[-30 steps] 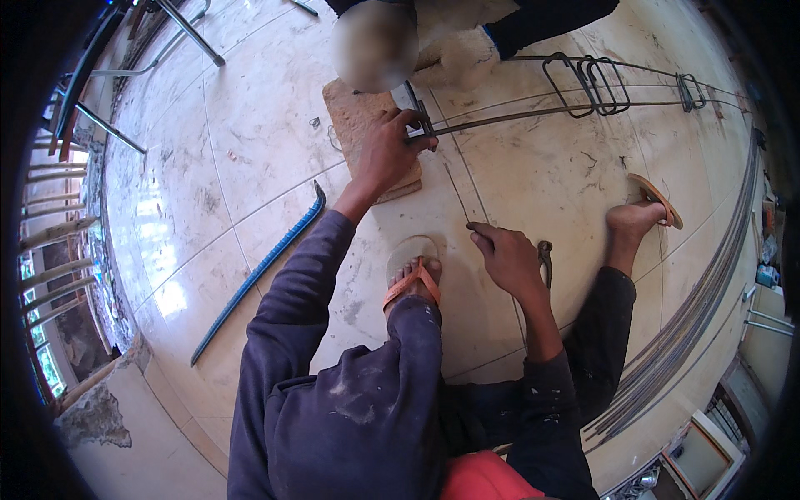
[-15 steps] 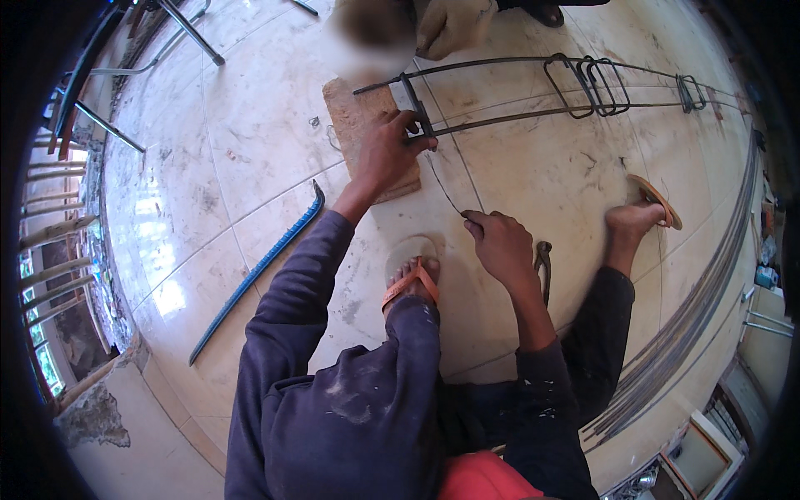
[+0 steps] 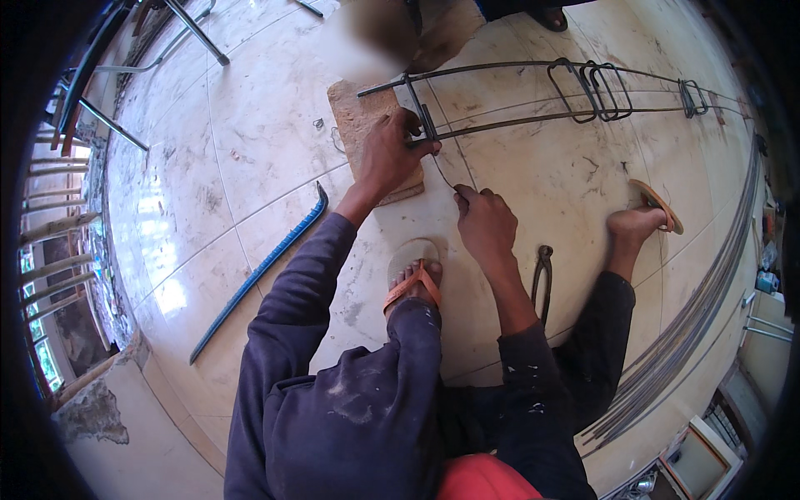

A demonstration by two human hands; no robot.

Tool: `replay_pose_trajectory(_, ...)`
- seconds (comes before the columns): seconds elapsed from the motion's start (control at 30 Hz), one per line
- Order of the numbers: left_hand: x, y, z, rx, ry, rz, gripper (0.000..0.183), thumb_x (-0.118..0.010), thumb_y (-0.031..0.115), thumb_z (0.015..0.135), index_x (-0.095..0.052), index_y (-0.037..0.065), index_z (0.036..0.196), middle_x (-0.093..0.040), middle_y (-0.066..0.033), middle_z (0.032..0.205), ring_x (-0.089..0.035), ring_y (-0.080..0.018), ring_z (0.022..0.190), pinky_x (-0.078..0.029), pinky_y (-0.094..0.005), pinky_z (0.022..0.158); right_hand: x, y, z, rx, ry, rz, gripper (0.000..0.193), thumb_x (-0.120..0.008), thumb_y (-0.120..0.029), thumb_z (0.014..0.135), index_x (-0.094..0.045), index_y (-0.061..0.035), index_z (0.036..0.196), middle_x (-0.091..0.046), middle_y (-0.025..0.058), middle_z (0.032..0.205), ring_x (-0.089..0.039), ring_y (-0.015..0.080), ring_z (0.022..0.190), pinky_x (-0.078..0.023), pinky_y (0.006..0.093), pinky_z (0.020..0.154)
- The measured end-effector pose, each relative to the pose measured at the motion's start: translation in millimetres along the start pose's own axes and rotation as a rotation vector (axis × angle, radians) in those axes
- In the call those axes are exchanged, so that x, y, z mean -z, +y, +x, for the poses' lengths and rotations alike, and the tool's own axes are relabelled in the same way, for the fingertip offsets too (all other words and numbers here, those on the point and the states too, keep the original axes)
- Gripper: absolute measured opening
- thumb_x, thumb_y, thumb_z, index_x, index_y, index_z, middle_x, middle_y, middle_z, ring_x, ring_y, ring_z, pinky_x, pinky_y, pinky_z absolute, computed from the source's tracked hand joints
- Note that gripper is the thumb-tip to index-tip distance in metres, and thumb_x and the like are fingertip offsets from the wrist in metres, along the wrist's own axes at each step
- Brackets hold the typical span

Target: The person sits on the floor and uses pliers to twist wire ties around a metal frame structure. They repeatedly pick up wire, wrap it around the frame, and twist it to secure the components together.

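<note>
My left hand [image 3: 387, 154] is closed at the near corner of a rebar frame [image 3: 492, 127], thumb and fingers at the joint of a long bar and the end stirrup [image 3: 421, 108]. From beneath that thumb runs a thin binding wire [image 3: 444, 173]. Its other end is pinched between the thumb and forefinger of my right hand [image 3: 487, 221], nearer to me. Whether the wire loops round the joint is hidden by my left fingers. Under the frame's end lies a rough tan block [image 3: 354, 112]. Pincers [image 3: 542, 279] lie on the tiles right of my right forearm.
More stirrups [image 3: 587, 90] hang loosely along the frame. A blue bent bar [image 3: 258, 273] lies to the left. Long steel rods [image 3: 683, 333] curve along the right side. Another person [image 3: 450, 33] is at the far side. Metal chair legs [image 3: 198, 32] stand far left.
My right hand has moved up and left, closer to my left hand, shortening the visible wire between them. More of the pincers shows now. My left hand stays at the joint.
</note>
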State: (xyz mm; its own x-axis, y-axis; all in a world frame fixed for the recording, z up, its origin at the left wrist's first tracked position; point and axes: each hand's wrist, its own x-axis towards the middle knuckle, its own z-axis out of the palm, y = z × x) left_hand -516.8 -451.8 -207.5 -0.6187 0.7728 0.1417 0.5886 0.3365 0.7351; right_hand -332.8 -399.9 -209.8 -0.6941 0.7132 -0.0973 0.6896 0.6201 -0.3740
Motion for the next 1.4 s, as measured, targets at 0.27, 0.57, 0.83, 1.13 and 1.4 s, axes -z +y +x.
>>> replay_pose_trajectory(0.27, 5.5, 0.6, -2.3, -0.074, 0.014, 0.133, 0.036, -0.075, 0.034, 0.073, -0.069, 0.000, 0.083, -0.062, -0.0172, 0.084, -0.057, -0.0335, 0.084, -0.045, -0.0416, 0.077, -12.6, -6.8, 12.7, -0.004, 0.106, -0.071, 0.017, -0.055, -0.022, 0.087, -0.068, -0.0130, 0.093, -0.062, 0.0131, 0.080, -0.059, 0.0295, 0.081, -0.046, 0.0422, 0.067)
replay_pose_trajectory(0.57, 3.0, -0.4, -6.2, -0.022, 0.003, 0.298, 0.041, -0.067, 0.045, 0.079, -0.072, 0.005, 0.087, -0.060, -0.0171, 0.089, -0.055, -0.0332, 0.091, -0.040, -0.0430, 0.084, -16.5, -11.6, 20.3, -0.026, 0.192, -0.083, 0.019, -0.055, -0.019, 0.085, -0.068, -0.0103, 0.095, -0.061, 0.0139, 0.084, -0.059, 0.0298, 0.085, -0.045, 0.0427, 0.072)
replay_pose_trajectory(0.83, -5.6, 5.1, -12.7, -0.019, 0.021, 0.381, 0.049, -0.066, 0.054, 0.075, -0.072, 0.007, 0.089, -0.056, -0.0151, 0.097, -0.050, -0.0311, 0.100, -0.035, -0.0430, 0.085, -18.2, -13.6, 19.8, -0.043, 0.192, -0.060, 0.017, -0.055, -0.017, 0.084, -0.069, -0.0102, 0.090, -0.061, 0.0137, 0.083, -0.059, 0.0301, 0.084, -0.046, 0.0414, 0.070)
replay_pose_trajectory(1.13, -4.6, 8.3, -7.1, 0.044, -0.060, 0.375, 0.052, -0.064, 0.055, 0.076, -0.071, 0.007, 0.095, -0.056, -0.0161, 0.101, -0.049, -0.0322, 0.104, -0.033, -0.0453, 0.090, -17.2, -4.4, 16.2, 0.029, 0.164, -0.024, 0.015, -0.058, -0.017, 0.084, -0.068, -0.0085, 0.092, -0.062, 0.0156, 0.082, -0.060, 0.0321, 0.081, -0.048, 0.0423, 0.071)
replay_pose_trajectory(1.4, -9.0, 6.5, -14.9, -0.011, 0.024, 0.408, 0.051, -0.062, 0.054, 0.079, -0.070, 0.005, 0.092, -0.056, -0.0164, 0.099, -0.050, -0.0323, 0.100, -0.035, -0.0446, 0.086, -18.5, -1.6, 19.7, 0.030, 0.063, -0.016, 0.017, -0.057, -0.018, 0.085, -0.068, -0.0076, 0.093, -0.062, 0.0154, 0.085, -0.061, 0.0327, 0.083, -0.049, 0.0425, 0.072)
